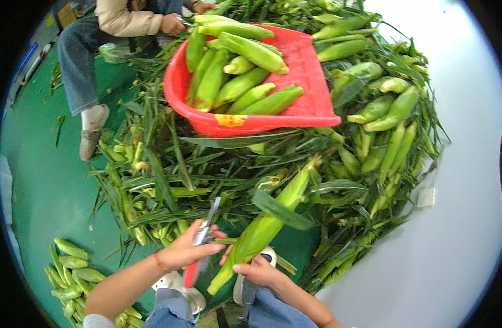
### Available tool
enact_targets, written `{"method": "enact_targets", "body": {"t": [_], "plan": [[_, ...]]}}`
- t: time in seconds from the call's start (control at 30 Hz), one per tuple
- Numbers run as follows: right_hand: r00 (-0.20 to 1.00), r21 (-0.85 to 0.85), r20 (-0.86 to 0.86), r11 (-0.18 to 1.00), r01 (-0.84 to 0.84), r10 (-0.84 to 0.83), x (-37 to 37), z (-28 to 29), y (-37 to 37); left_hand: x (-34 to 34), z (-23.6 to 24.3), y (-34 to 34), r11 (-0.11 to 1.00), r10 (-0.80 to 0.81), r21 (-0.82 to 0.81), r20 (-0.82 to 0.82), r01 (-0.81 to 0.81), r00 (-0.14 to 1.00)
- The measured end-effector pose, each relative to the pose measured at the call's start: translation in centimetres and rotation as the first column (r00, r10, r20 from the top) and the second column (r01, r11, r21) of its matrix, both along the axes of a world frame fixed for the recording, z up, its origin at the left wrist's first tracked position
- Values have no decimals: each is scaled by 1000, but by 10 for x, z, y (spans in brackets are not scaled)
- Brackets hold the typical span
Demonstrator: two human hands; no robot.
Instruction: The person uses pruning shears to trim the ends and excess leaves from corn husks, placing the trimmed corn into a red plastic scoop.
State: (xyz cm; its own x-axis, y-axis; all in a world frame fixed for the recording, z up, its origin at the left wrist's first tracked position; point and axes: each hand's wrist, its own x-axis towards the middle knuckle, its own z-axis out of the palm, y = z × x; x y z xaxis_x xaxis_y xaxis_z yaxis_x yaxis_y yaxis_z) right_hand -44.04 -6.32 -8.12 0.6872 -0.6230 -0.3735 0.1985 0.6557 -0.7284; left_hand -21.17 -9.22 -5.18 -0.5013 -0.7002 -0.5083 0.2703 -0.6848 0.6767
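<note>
In my left hand is a pair of red-handled pruning shears. Their blade points up and away from me; motion blur hides how far the jaws are apart. My right hand is closed round the lower part of an ear of corn in its green husk. The ear slants up to the right, a loose leaf hanging across its upper half. My two hands are close together above my white shoes, the shears just left of the ear.
A red scoop-shaped bin holding several husked ears rests on a big heap of leaves and corn. More ears are piled at lower left on the green floor. At upper left another person sits working. A pale wall borders the right.
</note>
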Motion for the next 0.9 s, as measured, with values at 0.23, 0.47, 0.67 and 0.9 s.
{"method": "enact_targets", "body": {"t": [0.23, 0.47, 0.67, 0.9], "plan": [[664, -85, -573, 771, -631, 481, 25, 36, -34, 20, -3, 6, 915, 59, -402, 240, 44, 969], [812, -106, -352, 881, 460, -466, 31, 22, -41, 13, 28, 2, 873, 131, -400, 741, 278, 658], [352, -283, -327, 446, 849, -877, -5, 29, -48, 16, 1, 54, 982, 169, 81, 32, -171, 985], [450, -153, -238, 490, 858, -861, 3, 23, -22, -14, -26, 57, 978, 76, 196, -19, -71, 997]]}}
